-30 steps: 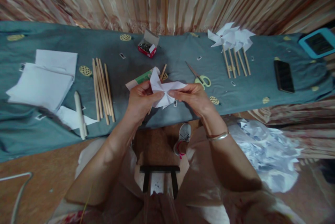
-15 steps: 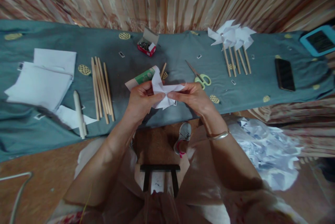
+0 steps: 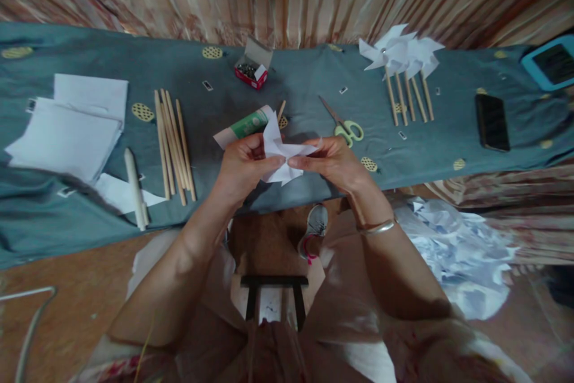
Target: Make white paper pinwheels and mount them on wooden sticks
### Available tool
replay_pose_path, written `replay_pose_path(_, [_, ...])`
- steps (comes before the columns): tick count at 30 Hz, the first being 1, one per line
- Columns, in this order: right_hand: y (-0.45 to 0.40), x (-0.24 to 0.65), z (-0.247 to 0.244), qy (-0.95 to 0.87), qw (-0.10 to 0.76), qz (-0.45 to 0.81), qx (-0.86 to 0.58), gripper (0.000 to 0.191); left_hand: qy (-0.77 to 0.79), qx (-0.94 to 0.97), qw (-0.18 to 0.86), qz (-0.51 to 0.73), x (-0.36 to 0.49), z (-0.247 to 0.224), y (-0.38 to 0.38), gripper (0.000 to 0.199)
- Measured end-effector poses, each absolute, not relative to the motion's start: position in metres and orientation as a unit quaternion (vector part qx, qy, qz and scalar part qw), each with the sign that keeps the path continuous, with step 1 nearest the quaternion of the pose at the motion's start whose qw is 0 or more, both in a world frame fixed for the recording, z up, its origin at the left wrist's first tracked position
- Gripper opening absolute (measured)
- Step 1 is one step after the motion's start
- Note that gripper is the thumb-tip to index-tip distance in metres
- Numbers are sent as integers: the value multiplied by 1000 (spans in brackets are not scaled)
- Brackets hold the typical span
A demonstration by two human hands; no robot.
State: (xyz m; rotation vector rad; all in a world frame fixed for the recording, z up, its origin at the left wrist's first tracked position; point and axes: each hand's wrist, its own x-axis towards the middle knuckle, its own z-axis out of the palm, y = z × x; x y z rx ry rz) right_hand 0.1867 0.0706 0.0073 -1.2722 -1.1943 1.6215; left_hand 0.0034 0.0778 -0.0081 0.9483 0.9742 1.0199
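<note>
A folded white paper pinwheel (image 3: 280, 147) is held between both hands over the table's front edge. My left hand (image 3: 246, 165) grips its left side, thumb pressed near the centre. From the right, my right hand (image 3: 332, 162) pinches it, its thumb also close to the centre. Behind the pinwheel lies a green and white tube (image 3: 249, 125), and a wooden stick tip (image 3: 281, 109) shows just beyond. Green-handled scissors (image 3: 345, 126) rest beyond my right hand. What the fingers under the paper touch is hidden.
Wooden sticks (image 3: 173, 147), white paper sheets (image 3: 67, 138) and a white marker-like tool (image 3: 133, 186) lie left. An open red box (image 3: 252, 72) stands at the back. Several finished pinwheels (image 3: 401, 54), a phone (image 3: 492, 122) and a blue-framed device (image 3: 553, 63) lie right.
The camera view has shifted slightly, so the table appears a little higher. Both hands still hold the pinwheel, which has turned very slightly.
</note>
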Motion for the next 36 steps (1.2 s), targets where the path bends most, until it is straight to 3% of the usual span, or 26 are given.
replay_pose_path(36, [69, 183, 12, -493, 354, 602, -519, 38, 442, 410, 661, 448, 5, -4, 74, 39])
